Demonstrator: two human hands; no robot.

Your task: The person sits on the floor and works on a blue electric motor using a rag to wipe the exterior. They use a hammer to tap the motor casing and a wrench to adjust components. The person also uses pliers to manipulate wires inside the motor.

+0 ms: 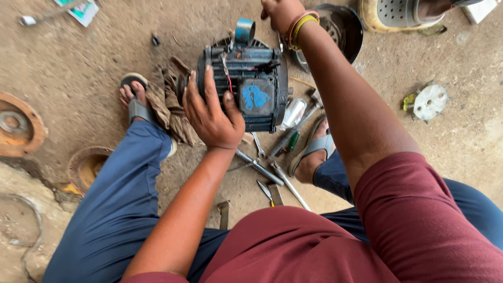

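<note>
One electric motor (246, 89), dark ribbed casing with a blue patch on its side, sits on the dirt floor (94, 57) between the person's sandalled feet. Left hand (212, 112): fingers spread, palm pressed flat against the casing's near side. Right hand (280, 13): closed above the motor's far end; what it holds cannot be told. Just beside the motor: loose hand tools (272, 162), a bunched rag (170, 107), a round metal cover (340, 29).
</note>
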